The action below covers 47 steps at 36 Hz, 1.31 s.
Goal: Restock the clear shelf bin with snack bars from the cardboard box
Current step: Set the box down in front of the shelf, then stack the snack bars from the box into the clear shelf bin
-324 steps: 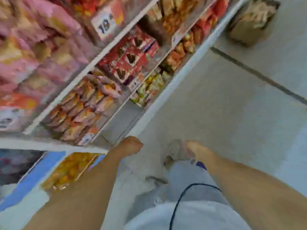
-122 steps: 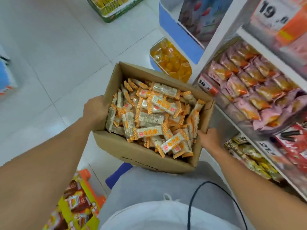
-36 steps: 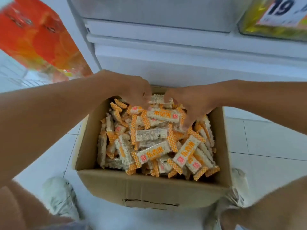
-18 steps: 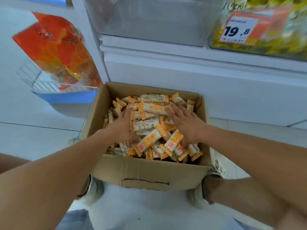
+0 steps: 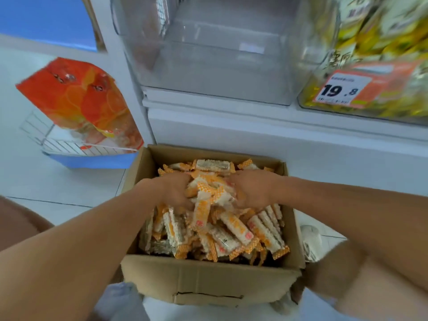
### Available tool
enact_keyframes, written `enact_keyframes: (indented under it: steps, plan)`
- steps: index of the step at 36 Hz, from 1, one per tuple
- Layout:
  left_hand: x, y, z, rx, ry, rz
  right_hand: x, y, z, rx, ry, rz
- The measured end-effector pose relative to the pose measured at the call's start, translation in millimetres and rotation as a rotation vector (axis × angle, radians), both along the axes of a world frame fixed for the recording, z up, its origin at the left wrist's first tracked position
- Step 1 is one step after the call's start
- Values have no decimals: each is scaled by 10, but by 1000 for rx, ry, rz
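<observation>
An open cardboard box (image 5: pixel 208 279) stands on the floor in front of the shelf, heaped with snack bars (image 5: pixel 234 225) in white and orange wrappers. My left hand (image 5: pixel 172 191) and my right hand (image 5: pixel 252 191) are both inside the box, fingers curled round a shared bunch of bars pressed between them and lifted a little above the heap. Straight above the box, on the lowest shelf, sits the clear shelf bin (image 5: pixel 220 72), with nothing visible inside it.
A neighbouring clear bin (image 5: pixel 370 107) at the right holds yellow packets and bears a 19.8 price tag. An orange snack bag (image 5: pixel 78 100) stands in a wire rack (image 5: pixel 46 137) at the left. My knees flank the box on the white tile floor.
My hands lay flat on the bars half a second ago; now they have closed together round a bunch and raised it. The view has tilted up toward the bin.
</observation>
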State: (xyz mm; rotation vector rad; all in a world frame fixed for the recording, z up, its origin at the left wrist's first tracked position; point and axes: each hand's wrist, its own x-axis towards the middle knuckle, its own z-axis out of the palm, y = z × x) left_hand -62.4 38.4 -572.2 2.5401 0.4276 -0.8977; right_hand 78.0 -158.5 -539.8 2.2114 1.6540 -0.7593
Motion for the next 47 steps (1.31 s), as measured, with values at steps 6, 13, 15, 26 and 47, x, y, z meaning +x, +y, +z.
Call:
enact_keyframes:
  steps: [6, 13, 15, 26, 47]
  plan:
    - [-67, -69, -17, -21, -12, -1, -210, 46, -217, -64, 135, -182]
    - [-229, -98, 39, -67, -61, 40, -191, -110, -218, 106, 61, -311]
    - [-204, -102, 159, -17, -68, 50, -58, -162, -83, 83, 45, -379]
    - [-71, -45, 420, -260, -109, 493, 136, -547, 79, 167, 595, -989]
    - [267, -514, 1235, -987, -203, 925, -155, -243, 1021, 495, 1004, -1015]
